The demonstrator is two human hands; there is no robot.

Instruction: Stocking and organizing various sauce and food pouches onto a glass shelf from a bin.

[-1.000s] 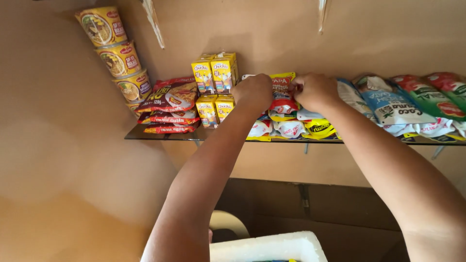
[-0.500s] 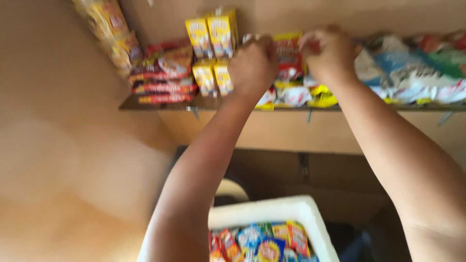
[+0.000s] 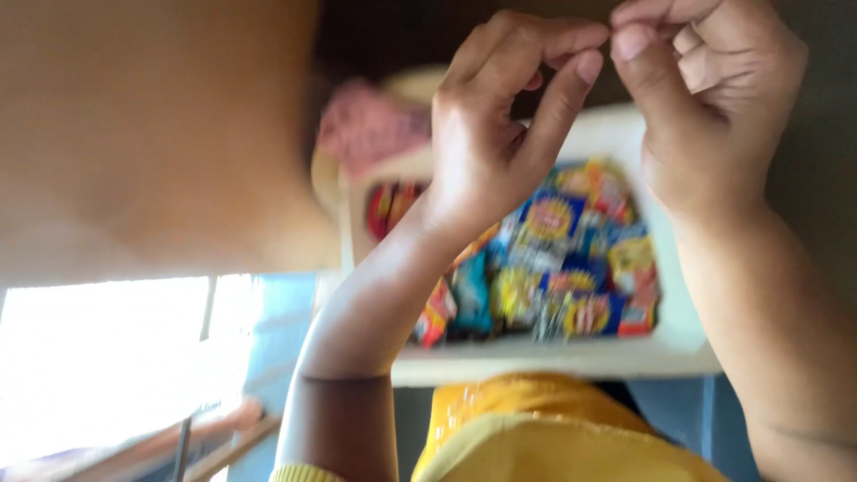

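Note:
My left hand and my right hand are raised close to the camera, fingertips nearly touching at the top of the view. The left hand's fingers are loosely curled, with a gap to the thumb and nothing in it. The right hand is curled into a loose fist, and I see nothing in it. Below both hands stands a white box filled with several colourful snack packets. The view is blurred.
A tan wall fills the upper left. A bright opening glows at the lower left. A blurred pink thing lies behind the box. My yellow garment shows at the bottom.
The view has swung down from the shelf of snacks to the white box. Both hands have left the shelf packets and now hang in front of the camera.

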